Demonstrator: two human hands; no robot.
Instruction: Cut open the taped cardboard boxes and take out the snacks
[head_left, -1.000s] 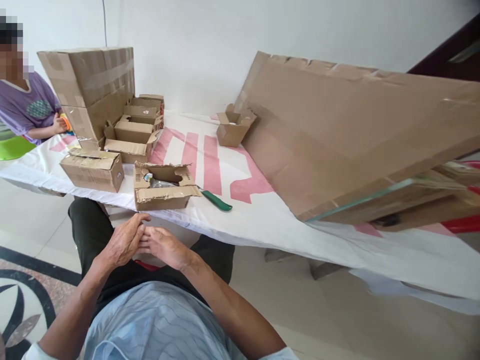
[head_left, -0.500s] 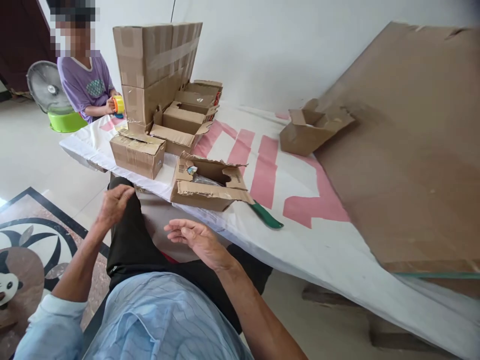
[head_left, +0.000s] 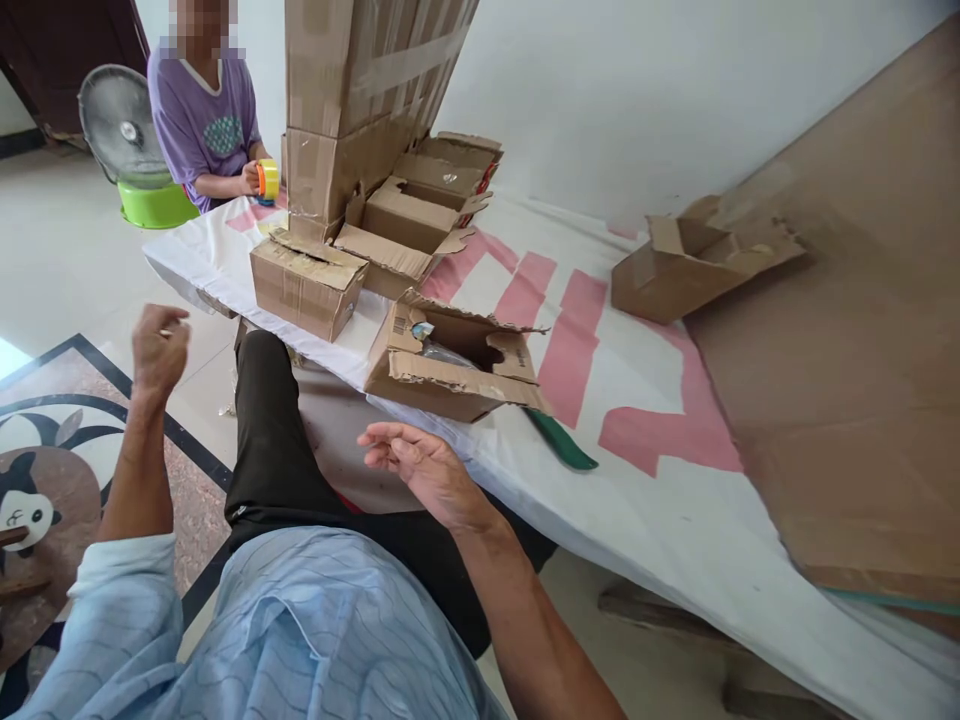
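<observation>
My left hand [head_left: 160, 350] is raised over the floor on the left, fingers curled in, with nothing seen in it. My right hand [head_left: 420, 465] hovers above my lap at the table's edge. Its fingers are loosely bent and apart, and it holds nothing. Closest to it is an opened cardboard box [head_left: 435, 390] with torn flaps and clear plastic inside. From under that box sticks out a green handle [head_left: 564, 442]; the rest of it is hidden. A smaller box [head_left: 304, 290], its top flaps mostly folded over, lies to the left on the table.
Stacked cardboard boxes [head_left: 315, 180] stand behind, beside several opened boxes [head_left: 409, 215]. Another opened box [head_left: 667, 275] rests by a large cardboard sheet [head_left: 862, 400]. Across the table [head_left: 675, 540], a person [head_left: 202, 130] holds a tape roll [head_left: 268, 178] near a fan [head_left: 124, 130].
My left hand has moved left and up, away from my knee. My right hand has shifted slightly right. The view has tilted, so the table's things appear farther right.
</observation>
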